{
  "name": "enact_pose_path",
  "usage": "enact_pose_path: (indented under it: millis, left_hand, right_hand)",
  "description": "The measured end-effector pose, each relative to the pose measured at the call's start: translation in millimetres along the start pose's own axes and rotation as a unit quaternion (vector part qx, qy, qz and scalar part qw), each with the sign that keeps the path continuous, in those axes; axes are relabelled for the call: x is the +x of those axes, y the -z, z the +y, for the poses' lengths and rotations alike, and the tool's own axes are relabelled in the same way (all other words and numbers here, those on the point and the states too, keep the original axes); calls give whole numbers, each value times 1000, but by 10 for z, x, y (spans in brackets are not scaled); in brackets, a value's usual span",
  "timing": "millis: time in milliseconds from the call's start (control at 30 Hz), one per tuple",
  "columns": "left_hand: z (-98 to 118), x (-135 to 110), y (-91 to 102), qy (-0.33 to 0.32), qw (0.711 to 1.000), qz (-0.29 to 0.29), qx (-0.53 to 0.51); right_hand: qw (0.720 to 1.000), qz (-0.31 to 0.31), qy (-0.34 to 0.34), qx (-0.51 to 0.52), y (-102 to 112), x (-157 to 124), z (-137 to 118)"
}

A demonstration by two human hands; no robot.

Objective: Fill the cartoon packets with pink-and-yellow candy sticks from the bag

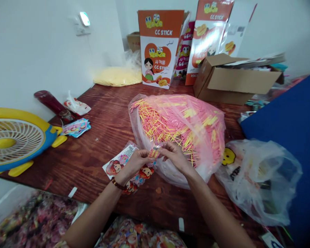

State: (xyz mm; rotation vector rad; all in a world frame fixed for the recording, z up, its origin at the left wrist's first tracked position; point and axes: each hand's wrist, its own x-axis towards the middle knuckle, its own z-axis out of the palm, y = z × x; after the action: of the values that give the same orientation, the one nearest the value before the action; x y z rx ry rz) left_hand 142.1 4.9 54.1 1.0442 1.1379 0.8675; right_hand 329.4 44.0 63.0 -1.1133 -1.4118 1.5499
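Note:
A small clear packet [154,151] with pink and yellow pieces showing in it is held up between both hands. My left hand [138,161], with a beaded bracelet at the wrist, pinches its left side. The fingers of my right hand [173,155] close on its right edge. Just beyond, a large open plastic bag [167,100] lies on the table, full of thin pink and yellow sticks [155,120]. Printed cards with a red-haired cartoon figure [116,167] lie beside and under my left forearm, partly hidden.
A yellow and blue fan [18,141] stands at the left, near a stack of blue packets [77,127] and a dark red bottle [50,103]. Printed CC Stick boxes [158,44] and an open brown carton [229,81] line the back. To the right sits a crumpled plastic bag [263,179].

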Motion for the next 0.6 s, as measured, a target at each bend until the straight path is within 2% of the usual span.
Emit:
enact_pose_path:
  millis: [233,400,600]
  left_hand:
    - [-11,-62,43,13,1000,9,10]
    - [-43,-121,79,30,999,37,-8]
    - [-43,-154,84,36,998,49,-15]
  right_hand:
    - [1000,8,23,-4,-62,45,147]
    - [1000,17,-6,7,-112,17,174]
    - [999,-15,-24,20,-152,17,166]
